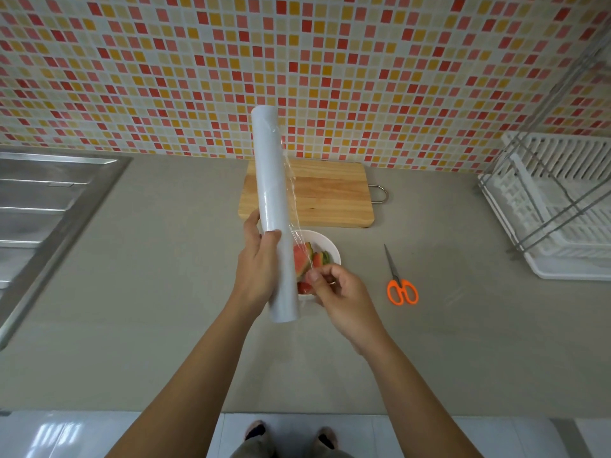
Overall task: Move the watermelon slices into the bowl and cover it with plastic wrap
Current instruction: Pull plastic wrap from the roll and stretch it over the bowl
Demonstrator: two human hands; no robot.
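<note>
Left hand: fingers wrapped round the plastic wrap roll, held above mid-worktop. Right hand pinches the loose film edge. Watermelon slices already in bowl, under the roll; cutting board at the far edge. Covering step; next, pull film wide enough to span the rim.

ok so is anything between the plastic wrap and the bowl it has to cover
Nothing visible. The left hand holds the roll over the bowl, the right hand pinches its loose edge, and the scissors and cutting board lie clear of it.
</note>
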